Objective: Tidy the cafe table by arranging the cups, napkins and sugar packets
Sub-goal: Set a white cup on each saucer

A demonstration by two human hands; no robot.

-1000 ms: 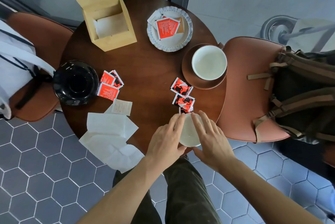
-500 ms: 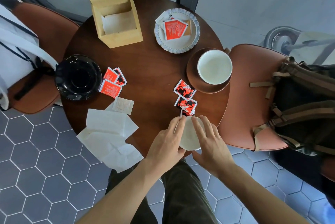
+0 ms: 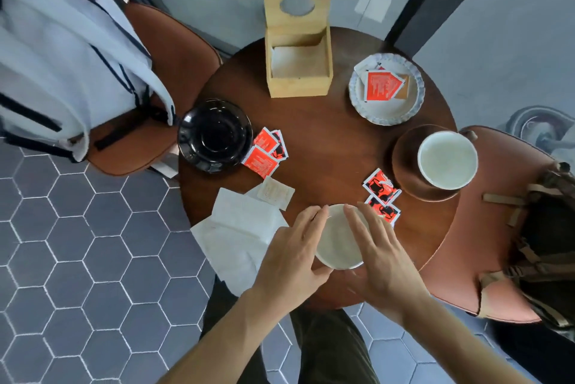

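Now we have both hands on the small white cup (image 3: 337, 239) at the near edge of the tabletop (image 3: 326, 141): our left hand (image 3: 292, 254) wraps its left side, our right hand (image 3: 378, 254) its right, fingers spread and curved around the rim. It looks like a two-handed hold, though we cannot tell if the cup is lifted. By our reckoning the tidying is barely begun. One scalloped plate (image 3: 415, 103) at the far right already holds some sugar packets (image 3: 382, 85), and the wooden napkin box (image 3: 298, 75) stands at the far edge, open. Left to do: red packets (image 3: 266, 152) lie loose beside the black saucer (image 3: 214, 135) at the left edge, two more packets (image 3: 382, 195) sit just beyond our right fingertips, and napkins (image 3: 239, 228) sprawl over the near-left edge. A bigger cup (image 3: 447, 160) rests on its brown saucer (image 3: 404, 166) at the right edge. Those near packets crowd the cup's path forward.
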